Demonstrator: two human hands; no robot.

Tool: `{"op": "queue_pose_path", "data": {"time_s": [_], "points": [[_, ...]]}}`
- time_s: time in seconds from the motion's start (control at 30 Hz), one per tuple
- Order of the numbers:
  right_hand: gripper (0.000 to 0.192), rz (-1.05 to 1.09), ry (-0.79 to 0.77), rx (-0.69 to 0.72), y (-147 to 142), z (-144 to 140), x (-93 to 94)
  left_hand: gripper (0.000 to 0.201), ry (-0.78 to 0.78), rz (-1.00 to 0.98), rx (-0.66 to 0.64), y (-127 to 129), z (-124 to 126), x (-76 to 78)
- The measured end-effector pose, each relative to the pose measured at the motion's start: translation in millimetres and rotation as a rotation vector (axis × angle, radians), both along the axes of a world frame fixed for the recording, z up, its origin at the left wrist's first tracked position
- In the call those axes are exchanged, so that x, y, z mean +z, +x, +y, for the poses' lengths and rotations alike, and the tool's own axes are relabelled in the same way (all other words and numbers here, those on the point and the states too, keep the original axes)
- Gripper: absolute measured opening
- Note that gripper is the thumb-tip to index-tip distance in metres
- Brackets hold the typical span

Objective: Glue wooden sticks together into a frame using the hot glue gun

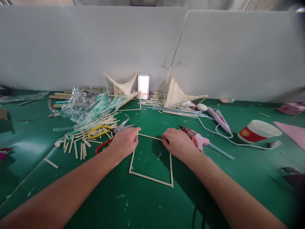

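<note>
Fingers (137, 130) on a pale, slender, four-sided wooden frame (151, 179).

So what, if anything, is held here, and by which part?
A pale square frame of wooden sticks: left hand at its far-left corner, right hand near its far-right corner.

Left forearm (76, 184) and right forearm (224, 184) reach forward, angling inward; left hand (125, 140) and right hand (179, 142) sit apart, both curled, pinching.

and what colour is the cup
The cup is white and red, seen in the head view.
</note>
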State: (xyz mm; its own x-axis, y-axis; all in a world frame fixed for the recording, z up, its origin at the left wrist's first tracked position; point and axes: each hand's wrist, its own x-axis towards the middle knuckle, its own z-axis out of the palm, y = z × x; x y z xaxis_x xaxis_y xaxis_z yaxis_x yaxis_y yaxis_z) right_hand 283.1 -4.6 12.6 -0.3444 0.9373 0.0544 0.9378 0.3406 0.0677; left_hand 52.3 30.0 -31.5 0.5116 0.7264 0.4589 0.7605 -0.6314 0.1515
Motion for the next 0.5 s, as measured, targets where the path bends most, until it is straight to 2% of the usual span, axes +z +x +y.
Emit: {"op": "queue_pose_path", "data": {"time_s": [0.33, 0.4, 0.5], "points": [[0.022, -0.004, -0.004, -0.035, -5, -1, -1.8, 0.032, -0.032, 0.008, -0.008, 1, 0, 1.0], [0.026, 0.01, 0.02, -0.105, -6, -5, 3.2, 0.031, -0.035, 0.011, -0.007, 1, 0, 2.0], [0.04, 0.037, 0.057, -0.326, 3, -14, 14.3, 0.03, -0.039, 0.012, -0.007, 0, -2, 3.2]]}}
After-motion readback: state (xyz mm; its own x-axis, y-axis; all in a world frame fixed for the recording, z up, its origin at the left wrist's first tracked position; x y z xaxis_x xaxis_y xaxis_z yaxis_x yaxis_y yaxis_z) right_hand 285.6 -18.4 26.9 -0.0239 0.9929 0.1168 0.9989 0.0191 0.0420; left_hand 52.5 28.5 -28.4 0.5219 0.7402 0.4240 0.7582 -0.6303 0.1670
